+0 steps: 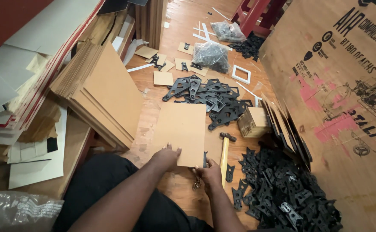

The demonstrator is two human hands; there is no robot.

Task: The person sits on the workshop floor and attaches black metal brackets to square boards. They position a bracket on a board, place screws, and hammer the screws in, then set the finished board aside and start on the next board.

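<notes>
A brown rectangular board [183, 129] lies flat on the wooden floor in front of me. My left hand [165, 157] rests on its near left edge, fingers spread on top. At the board's near right corner, my right hand [209, 172] is closed around a small black metal piece, with a small chain-like bit [196, 184] dangling below it. A hammer [225, 151] with a wooden handle lies just right of that hand. My dark trousers fill the bottom of the view.
A slanted stack of brown boards [104, 92] leans at left. Black metal brackets lie in a heap [211, 99] beyond the board and in a bigger pile [282, 189] at right. A large printed cardboard sheet [347, 107] stands at right. Bags of hardware [211, 55] sit farther back.
</notes>
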